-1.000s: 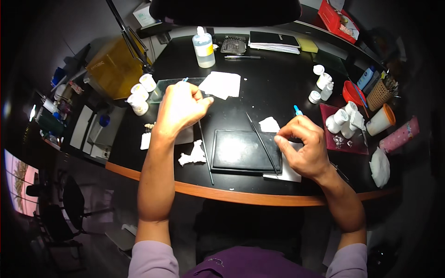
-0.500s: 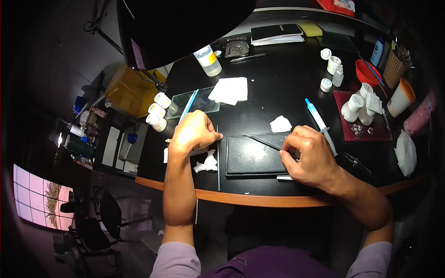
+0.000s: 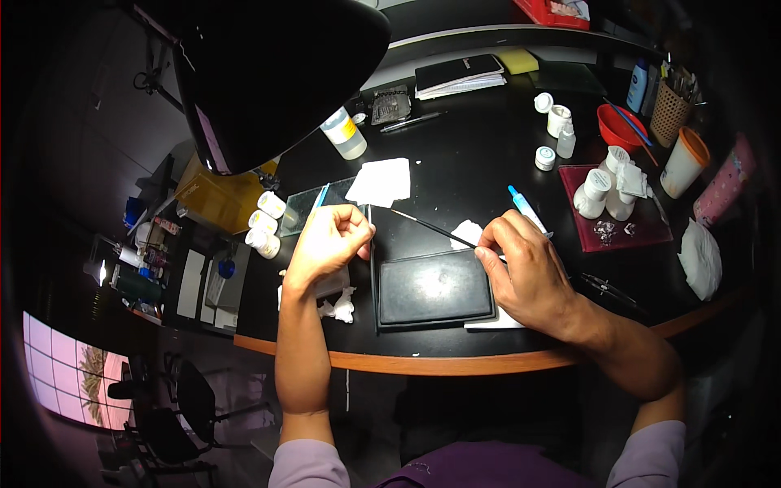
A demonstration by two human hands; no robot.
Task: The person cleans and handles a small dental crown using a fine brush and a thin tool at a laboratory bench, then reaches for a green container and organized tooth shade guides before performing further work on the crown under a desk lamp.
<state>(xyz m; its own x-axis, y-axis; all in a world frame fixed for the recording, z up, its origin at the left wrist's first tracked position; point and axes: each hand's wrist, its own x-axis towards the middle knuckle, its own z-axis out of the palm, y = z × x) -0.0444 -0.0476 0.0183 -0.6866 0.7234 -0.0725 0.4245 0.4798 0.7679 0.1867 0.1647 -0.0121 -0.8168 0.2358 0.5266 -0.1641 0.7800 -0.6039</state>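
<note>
Between its thumb and fingers, my left hand (image 3: 329,244) pinches a thin dark rod (image 3: 374,285), which runs down along the left side of a flat black case (image 3: 435,285). To the right, my right hand (image 3: 525,264) holds a slim black brush (image 3: 439,229) in a pinch, its tip pointing left toward the rod's upper end without touching it. A white piece of tissue (image 3: 465,233) lies behind the case. A blue-tipped syringe (image 3: 525,207) is partly hidden by my right hand. Crumpled tissue (image 3: 340,307) sits beside my left wrist.
A dark lamp head (image 3: 285,73) overhangs the desk's back left. Small white jars (image 3: 263,242) and a glass plate (image 3: 309,203) stand left; white bottles on a red slab (image 3: 643,236), a red bowl (image 3: 618,126) and a cup (image 3: 683,163) right. A wooden edge (image 3: 439,364) borders the front.
My view has shifted, so the desk sits further left. Both hands have come up relative to the case, and the brush tip is nearer the rod's upper end.
</note>
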